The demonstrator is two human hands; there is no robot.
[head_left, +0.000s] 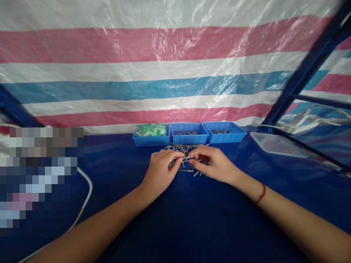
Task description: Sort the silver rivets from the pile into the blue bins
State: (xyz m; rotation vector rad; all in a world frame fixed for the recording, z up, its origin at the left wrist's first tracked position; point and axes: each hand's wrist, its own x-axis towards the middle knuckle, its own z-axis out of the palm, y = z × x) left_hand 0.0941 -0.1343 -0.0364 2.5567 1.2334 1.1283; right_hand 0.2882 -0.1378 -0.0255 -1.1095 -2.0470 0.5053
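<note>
Over a loose pile of metal blind rivets on the blue tabletop, my two hands nearly meet. The thumb and fingers of my left hand pinch one end of a slim silvery blind rivet. Its other end is between the thumb and index finger of my right hand. My right hand's remaining fingers curl inward, and whether they hold anything more I cannot tell. Several rivets lie under and around both hands, partly hidden by them; a single rivet lies just in front.
Behind the pile stand three blue bins: one with green-and-clear small bags, a middle bin and a right bin with rivets. A clear plastic lid lies right. A white cable runs at left. Striped sheeting hangs behind.
</note>
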